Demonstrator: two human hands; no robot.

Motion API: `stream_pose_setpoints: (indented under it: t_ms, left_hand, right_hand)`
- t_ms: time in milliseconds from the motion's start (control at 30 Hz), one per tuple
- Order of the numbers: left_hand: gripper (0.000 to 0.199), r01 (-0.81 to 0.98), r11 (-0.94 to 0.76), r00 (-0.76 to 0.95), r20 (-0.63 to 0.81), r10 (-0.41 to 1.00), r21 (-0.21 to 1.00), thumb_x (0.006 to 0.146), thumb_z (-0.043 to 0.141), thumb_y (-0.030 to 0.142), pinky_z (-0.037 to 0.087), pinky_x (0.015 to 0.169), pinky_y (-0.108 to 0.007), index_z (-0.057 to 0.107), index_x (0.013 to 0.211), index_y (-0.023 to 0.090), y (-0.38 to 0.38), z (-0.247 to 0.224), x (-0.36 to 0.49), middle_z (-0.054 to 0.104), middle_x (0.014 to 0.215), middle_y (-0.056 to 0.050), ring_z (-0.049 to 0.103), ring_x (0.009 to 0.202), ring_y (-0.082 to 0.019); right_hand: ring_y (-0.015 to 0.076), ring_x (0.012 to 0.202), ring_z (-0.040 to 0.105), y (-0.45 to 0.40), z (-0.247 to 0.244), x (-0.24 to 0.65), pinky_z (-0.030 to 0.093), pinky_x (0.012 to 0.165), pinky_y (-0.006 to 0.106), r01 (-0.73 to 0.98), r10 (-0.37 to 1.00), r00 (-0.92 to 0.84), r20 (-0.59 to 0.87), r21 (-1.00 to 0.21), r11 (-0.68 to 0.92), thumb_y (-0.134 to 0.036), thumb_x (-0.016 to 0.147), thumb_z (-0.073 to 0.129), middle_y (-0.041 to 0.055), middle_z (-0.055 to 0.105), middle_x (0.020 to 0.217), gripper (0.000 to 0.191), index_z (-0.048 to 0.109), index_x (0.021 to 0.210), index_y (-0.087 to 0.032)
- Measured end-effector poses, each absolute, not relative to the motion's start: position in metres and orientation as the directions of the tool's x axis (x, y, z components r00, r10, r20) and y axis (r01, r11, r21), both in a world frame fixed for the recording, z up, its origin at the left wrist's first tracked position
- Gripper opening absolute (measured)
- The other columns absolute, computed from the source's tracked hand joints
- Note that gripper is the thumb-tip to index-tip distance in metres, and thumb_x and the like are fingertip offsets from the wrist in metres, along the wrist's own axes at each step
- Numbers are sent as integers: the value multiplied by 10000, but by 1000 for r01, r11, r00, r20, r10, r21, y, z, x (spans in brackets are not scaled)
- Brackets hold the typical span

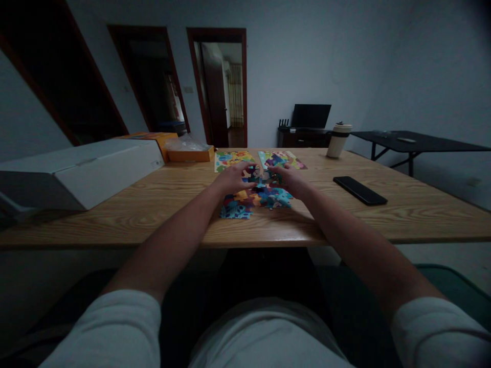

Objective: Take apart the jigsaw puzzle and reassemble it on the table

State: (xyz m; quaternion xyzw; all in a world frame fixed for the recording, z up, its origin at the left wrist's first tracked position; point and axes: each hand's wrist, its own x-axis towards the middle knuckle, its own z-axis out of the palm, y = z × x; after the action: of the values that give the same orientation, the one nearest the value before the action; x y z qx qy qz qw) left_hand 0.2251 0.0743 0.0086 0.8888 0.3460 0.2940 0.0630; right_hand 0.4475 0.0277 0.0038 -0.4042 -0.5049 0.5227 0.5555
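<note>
Colourful jigsaw pieces (236, 210) lie partly joined on the wooden table in front of me. My left hand (237, 177) curves around the left side of a dark, multicoloured puzzle section (254, 175), its thumb and fingers closed on the edge. From the right, my right hand (288, 180) has its fingers on another puzzle section (271, 176), close beside the first. Whether the two sections are joined is too small to tell. Just beyond my hands lie two bright picture sheets, a yellow-green one (226, 159) on the left and a multicoloured one (293, 159) on the right.
A long white box (107, 171) stands at the left, with an orange open box (191, 155) holding clear plastic behind it. To the right lie a black phone (359, 190) and, farther back, a cream cup (338, 142). The table's front edge (268, 244) is near my body.
</note>
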Motion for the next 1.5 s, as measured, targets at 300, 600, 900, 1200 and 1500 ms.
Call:
stream_pose_setpoints:
  t_ms: [300, 600, 900, 1200, 1500]
  left_hand:
    - [691, 672, -598, 391, 476, 788, 437, 741, 765, 282, 472, 726, -297, 517, 1385, 251, 85, 3, 218, 686, 1002, -45, 645, 793, -186]
    - [589, 701, -554, 478, 281, 832, 449, 683, 809, 513, 524, 759, -368, 678, 1168, 207, 97, -1, 210, 722, 1043, -117, 674, 885, -254]
    - [657, 678, -603, 556, 243, 795, 420, 675, 827, 490, 521, 874, -411, 658, 1250, 221, 84, -6, 222, 720, 1134, -124, 677, 1010, -296]
    - [686, 660, -603, 523, 301, 797, 448, 743, 799, 485, 519, 888, -397, 620, 1333, 184, 77, -3, 230, 713, 1174, -132, 681, 1011, -277]
    - [632, 548, -686, 482, 489, 727, 480, 777, 786, 482, 534, 799, -323, 627, 1319, 198, 62, -5, 251, 716, 1209, -103, 697, 908, -207]
  right_hand:
    - [148, 690, 660, 45, -3, 461, 581, 556, 258, -19, 984, 57, 170, -985, 172, -261, 830, 730, 27, 701, 870, 131, 623, 887, -209]
    - [123, 526, 588, 61, -4, 488, 528, 509, 240, 225, 983, 111, 147, -967, 120, -219, 838, 735, 2, 639, 621, 130, 615, 793, -195]
    - [146, 605, 642, 55, -7, 484, 558, 581, 278, 224, 997, 42, 63, -973, 52, -219, 894, 663, 61, 710, 766, 83, 662, 824, -173]
    - [132, 552, 546, 54, -10, 480, 432, 513, 261, 548, 976, -93, 197, -808, 216, -365, 896, 690, 64, 674, 659, 316, 670, 655, -161]
    - [163, 613, 608, 48, -14, 459, 469, 561, 256, 450, 945, -271, 184, -843, 293, -259, 928, 509, 55, 681, 696, 255, 663, 753, -158]
